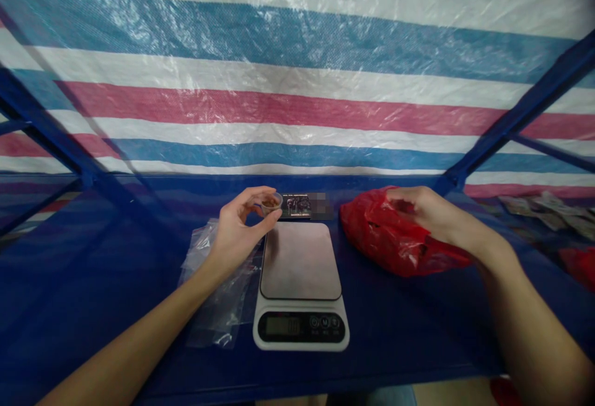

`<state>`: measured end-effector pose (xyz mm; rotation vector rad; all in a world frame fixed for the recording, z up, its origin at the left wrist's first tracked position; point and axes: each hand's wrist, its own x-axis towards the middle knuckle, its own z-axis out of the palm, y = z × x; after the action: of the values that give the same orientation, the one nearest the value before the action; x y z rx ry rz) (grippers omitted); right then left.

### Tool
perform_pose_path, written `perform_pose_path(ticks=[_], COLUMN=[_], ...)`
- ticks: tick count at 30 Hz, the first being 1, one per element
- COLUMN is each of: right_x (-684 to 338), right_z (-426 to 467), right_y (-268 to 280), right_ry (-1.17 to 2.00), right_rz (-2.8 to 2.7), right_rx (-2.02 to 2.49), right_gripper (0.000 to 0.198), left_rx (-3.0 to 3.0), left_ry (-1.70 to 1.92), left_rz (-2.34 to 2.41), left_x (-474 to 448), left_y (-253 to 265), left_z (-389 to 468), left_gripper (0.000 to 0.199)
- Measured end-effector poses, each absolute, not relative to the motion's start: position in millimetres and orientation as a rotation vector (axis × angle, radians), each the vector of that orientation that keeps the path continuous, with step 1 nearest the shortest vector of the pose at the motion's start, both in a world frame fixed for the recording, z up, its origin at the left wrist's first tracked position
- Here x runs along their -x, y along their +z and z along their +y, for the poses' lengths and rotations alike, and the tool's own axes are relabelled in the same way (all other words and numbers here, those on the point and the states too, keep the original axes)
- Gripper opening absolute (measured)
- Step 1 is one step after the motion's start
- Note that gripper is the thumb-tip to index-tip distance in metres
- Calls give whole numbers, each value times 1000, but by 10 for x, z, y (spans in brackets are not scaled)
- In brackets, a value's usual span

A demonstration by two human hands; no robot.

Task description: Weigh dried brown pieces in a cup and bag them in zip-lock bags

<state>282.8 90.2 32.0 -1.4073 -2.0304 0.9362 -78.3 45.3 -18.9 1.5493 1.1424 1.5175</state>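
My left hand (242, 220) pinches a small clear plastic cup (271, 205) between thumb and fingers, above the far left corner of the scale. Brown bits lie inside the cup. In front of me a kitchen scale (300, 263) with a bare metal plate stands on the blue shelf; its display seems to read zero. My right hand (421, 207) reaches into a crumpled red plastic bag (385, 238) right of the scale. The bag hides its fingertips, so I cannot see whether they grip anything. Clear zip bags (218, 313) lie under and beside my left forearm.
Behind the scale lies a dark printed card or box (300, 206). Blue metal braces (502, 121) rise on both sides, before a striped plastic sheet (297, 108). Flat packets (548, 207) and more red plastic (579, 266) lie at the far right.
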Motion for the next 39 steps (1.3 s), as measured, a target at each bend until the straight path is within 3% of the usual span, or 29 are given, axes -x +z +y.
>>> perform_pose_path(ticks=[2,5,14,21,31,35,39], right_x=[-2837,-2805,-3006,-3099,-3201,-3236,-2718], right_z=[914,898,953,939,858,737,577], right_y=[321,357,440,460,578,741,882], right_ry=[1169,1245,952,967,876,708,644], right_rz=[-1946,-1909,-2123,-2128,-2064,-2011,-2151], right_rx=[1382,1375,1348,1312,1392,1333,1077], right_gripper=[23,27,34,50,51,43,18], left_rx=[-1564,-1563,-1634,-1701,-1800,-1862,-1806], left_ry=[1499,1489,1401,1298,1119,1115,1103], left_rz=[1142,1135,1058,935,987,1040,1025], left_x=[777,767,728,713,652,635,586], left_y=[-192,-185,-156,-149,-115,-95,-92], left_z=[446,435,376,375,272,238,218], left_gripper=[36,36,33,30,34,34,41])
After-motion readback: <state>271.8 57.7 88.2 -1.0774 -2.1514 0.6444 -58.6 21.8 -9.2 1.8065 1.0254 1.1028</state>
